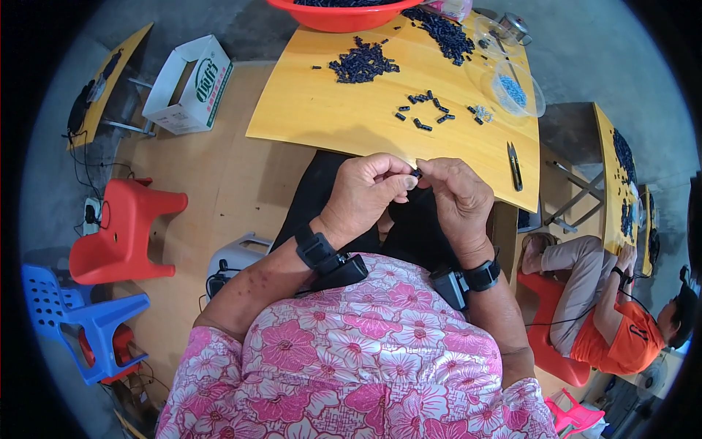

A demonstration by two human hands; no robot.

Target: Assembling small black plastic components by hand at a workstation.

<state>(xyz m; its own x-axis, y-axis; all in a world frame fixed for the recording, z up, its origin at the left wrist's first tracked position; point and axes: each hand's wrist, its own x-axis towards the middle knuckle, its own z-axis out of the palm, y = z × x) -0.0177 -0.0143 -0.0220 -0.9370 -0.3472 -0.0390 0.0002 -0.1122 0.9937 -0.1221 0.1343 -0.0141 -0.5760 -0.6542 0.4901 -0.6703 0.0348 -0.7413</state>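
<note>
My left hand (365,189) and my right hand (461,192) meet just in front of the table's near edge, fingertips almost touching. Between them is a small black cylindrical piece (416,173), pinched by the left thumb and forefinger. The right thumb and forefinger are also closed at its upper side; what exactly they grip is too small to make out. Beyond the hands, several similar black pieces (423,124) lie loosely in a ring on the yellow table (300,110). A small cluster of clear bits (481,113) sits to their right.
Dark piles (363,62) of pieces and a red basin (344,16) stand farther back. A clear tub with blue bits (514,91) is at the right, with black thread snips (515,167) nearer. A red stool (128,230) stands left; a person in orange (614,340) sits right.
</note>
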